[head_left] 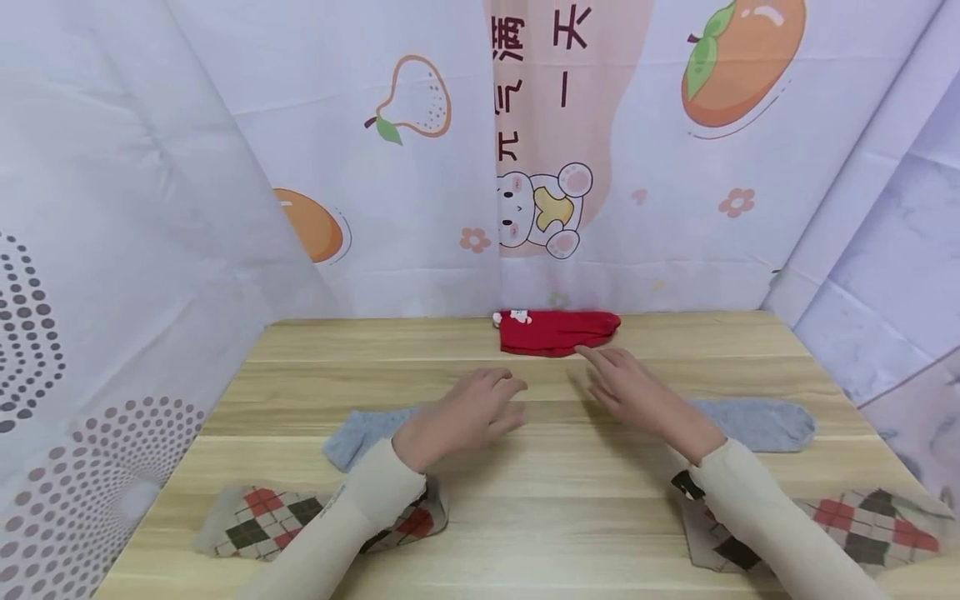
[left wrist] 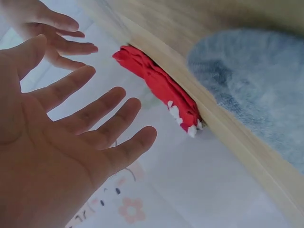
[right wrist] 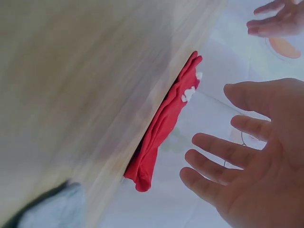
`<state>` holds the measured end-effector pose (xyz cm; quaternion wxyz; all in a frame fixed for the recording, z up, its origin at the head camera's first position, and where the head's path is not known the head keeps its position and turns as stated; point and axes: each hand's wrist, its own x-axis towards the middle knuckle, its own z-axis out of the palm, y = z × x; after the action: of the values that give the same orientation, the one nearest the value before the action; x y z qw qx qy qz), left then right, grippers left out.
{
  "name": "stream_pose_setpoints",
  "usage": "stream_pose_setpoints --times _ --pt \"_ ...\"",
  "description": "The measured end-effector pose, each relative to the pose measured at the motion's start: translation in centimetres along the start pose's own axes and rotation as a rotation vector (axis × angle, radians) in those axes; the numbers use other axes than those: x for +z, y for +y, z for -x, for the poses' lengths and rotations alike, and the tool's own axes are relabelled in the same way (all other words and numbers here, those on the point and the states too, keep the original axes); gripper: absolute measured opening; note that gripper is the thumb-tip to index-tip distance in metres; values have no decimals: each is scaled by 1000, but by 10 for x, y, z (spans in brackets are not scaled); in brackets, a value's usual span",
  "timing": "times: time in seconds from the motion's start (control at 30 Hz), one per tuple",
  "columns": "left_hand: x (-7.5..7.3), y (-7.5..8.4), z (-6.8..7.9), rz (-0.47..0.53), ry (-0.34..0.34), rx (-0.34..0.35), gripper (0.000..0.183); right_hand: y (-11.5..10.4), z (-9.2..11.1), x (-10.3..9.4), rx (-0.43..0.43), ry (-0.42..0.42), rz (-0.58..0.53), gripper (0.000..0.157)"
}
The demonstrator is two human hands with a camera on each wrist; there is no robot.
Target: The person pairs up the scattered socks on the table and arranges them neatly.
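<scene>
A red sock (head_left: 555, 333) with small white figures at one end lies at the back of the table. My left hand (head_left: 468, 417) hovers over the wood in front of it, fingers spread and palm bare in the left wrist view. To its right my right hand (head_left: 630, 387) is held with fingers extended; in the head view one fingertip overlaps the red sock's near edge, but the right wrist view shows a gap between them. A grey-blue sock (head_left: 352, 442) lies partly behind the left hand and forearm. Another grey-blue sock (head_left: 765, 425) lies beyond the right wrist.
An argyle sock (head_left: 258, 521) lies at the front left, crossed by the left sleeve. A second argyle sock (head_left: 873, 525) lies front right, partly under the right sleeve in view. A printed curtain (head_left: 420, 217) hangs right behind the wooden table (head_left: 540, 533).
</scene>
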<state>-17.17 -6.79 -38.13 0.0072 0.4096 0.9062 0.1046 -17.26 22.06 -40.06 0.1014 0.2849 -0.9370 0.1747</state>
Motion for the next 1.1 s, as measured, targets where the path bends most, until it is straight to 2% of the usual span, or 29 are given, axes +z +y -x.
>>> stream_pose_setpoints --times 0.17,0.4,0.57,0.7,0.8,0.9,1.1 --pt "5 14 20 -58 28 -7 49 -5 14 0 -26 29 40 56" --pt "11 41 40 -143 53 91 44 -17 26 2 -23 29 67 46" --pt "4 50 51 -198 99 97 42 -31 25 3 -64 53 71 40" --pt "-5 54 62 -196 83 77 45 -41 23 1 -77 45 53 39" --pt "-13 51 72 -156 45 29 48 -48 19 1 -81 27 36 39" --pt "-18 40 80 -130 44 -20 48 -54 15 2 -88 8 33 39" --pt "-26 9 97 -121 122 -72 46 -64 7 9 -110 -7 35 40"
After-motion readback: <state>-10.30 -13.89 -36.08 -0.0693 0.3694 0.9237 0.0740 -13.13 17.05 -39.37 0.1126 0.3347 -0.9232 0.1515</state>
